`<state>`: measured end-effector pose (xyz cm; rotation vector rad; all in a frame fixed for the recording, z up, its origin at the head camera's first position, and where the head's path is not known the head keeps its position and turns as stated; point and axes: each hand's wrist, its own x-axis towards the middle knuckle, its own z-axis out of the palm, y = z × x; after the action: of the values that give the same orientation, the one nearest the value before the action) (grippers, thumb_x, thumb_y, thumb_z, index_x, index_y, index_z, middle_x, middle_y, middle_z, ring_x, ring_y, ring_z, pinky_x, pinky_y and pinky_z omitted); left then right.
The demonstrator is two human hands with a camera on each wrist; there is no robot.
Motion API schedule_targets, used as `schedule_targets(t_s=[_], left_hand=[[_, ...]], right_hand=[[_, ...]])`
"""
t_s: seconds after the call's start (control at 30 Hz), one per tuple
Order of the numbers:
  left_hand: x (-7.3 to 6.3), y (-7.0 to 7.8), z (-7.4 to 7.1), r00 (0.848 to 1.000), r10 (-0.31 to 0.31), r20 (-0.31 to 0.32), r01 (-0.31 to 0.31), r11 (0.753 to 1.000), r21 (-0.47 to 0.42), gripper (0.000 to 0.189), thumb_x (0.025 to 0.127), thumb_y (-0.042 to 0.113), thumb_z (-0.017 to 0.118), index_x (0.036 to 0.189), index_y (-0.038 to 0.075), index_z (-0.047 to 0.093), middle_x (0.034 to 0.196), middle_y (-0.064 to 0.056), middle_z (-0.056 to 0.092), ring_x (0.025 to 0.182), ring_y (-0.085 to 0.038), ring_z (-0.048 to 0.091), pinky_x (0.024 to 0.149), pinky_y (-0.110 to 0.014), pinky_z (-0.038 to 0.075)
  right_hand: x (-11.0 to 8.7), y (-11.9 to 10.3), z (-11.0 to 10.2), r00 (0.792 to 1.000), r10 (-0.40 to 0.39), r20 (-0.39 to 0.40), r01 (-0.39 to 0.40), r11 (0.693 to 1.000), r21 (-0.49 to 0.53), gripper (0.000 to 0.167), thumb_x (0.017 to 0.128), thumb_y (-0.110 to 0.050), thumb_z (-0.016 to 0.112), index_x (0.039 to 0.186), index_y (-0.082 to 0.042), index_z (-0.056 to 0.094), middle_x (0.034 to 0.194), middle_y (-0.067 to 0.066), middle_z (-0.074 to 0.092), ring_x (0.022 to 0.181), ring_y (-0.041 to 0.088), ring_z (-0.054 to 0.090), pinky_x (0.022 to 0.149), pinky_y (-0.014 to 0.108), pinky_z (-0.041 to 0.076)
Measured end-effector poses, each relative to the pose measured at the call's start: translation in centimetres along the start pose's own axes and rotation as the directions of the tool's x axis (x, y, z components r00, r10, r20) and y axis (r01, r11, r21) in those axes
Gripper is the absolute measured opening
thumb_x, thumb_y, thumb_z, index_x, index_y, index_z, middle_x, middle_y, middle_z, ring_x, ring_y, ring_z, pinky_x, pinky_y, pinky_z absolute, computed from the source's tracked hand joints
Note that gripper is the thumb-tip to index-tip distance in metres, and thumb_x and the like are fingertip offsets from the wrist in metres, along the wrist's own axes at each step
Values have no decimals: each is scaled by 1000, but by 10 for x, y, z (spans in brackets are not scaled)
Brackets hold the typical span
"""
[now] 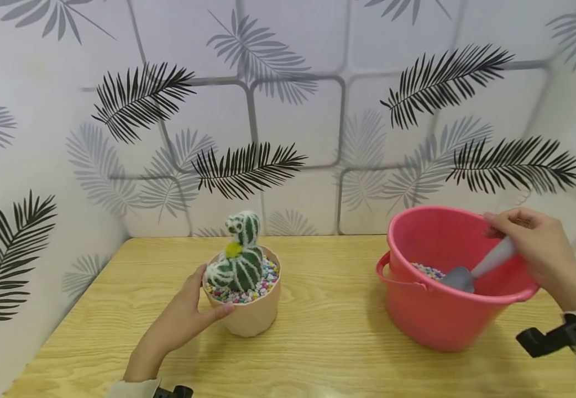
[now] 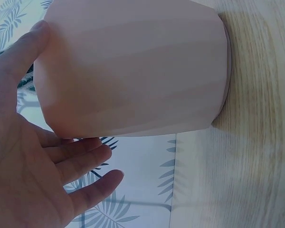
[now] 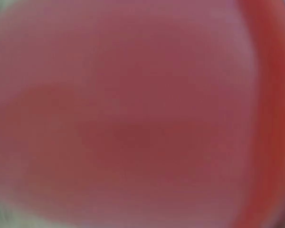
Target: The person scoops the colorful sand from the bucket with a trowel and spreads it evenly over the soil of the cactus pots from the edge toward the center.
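My left hand holds the rim of a pale pink flowerpot, thumb on the near side and fingers along the left side. In the left wrist view the thumb touches the pot, and the other fingers lie along its side, the little finger apart. A fuzzy green-and-white cactus with a yellow flower stands in the pot among colored pebbles. My right hand grips the grey handle of a small trowel, its blade slanting down inside the pink bucket. Pebbles show inside the bucket.
Both containers stand on a light wooden table. Behind it rises a wall with a leaf pattern. The bucket's handle hangs down on its left side. The right wrist view shows only the bucket's blurred pink surface.
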<state>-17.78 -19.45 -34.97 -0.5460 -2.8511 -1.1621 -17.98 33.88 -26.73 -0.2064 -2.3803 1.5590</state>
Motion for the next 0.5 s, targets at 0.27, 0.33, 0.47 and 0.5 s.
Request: schedule_targets(t_s=[0.27,0.33,0.47,0.5], left_hand=[[0,-4,-5,1000,12,-12,-12,1000,-2,96,86,47,66,151,2,12,154,-25,22,140,-47,23,108,-64,25],[0,-6,-5,1000,21,-15,-21,1000,-6,95,86,47,66,151,3,13,153,-24,23,139,-47,23,108,-64,25],[-4,-10,-5,1000,19,-3,-19,1000,-19,92,88,45,65,151,3,13,153,-25,23,139,-47,23,107,-64,25],[-5,-12,-6,1000,11,7,-10,1000,-18,91,89,44,64,151,2,13,152,-26,23,139,-47,24,107,-64,26]], right_hand=[[0,11,-3,968,-242,59,231,782,-579,40,92,-26,63,117,5,56,107,24,63,101,39,54,79,48,45],[1,13,-3,963,-257,86,255,757,-602,41,91,-22,63,118,8,54,114,34,55,102,50,47,81,61,40],[2,15,-3,955,-272,116,285,736,-615,42,90,-18,64,118,10,52,112,34,55,100,48,50,80,60,40],[2,14,-2,955,-269,124,287,733,-617,42,90,-19,64,118,10,51,112,34,55,99,47,50,80,60,40]])
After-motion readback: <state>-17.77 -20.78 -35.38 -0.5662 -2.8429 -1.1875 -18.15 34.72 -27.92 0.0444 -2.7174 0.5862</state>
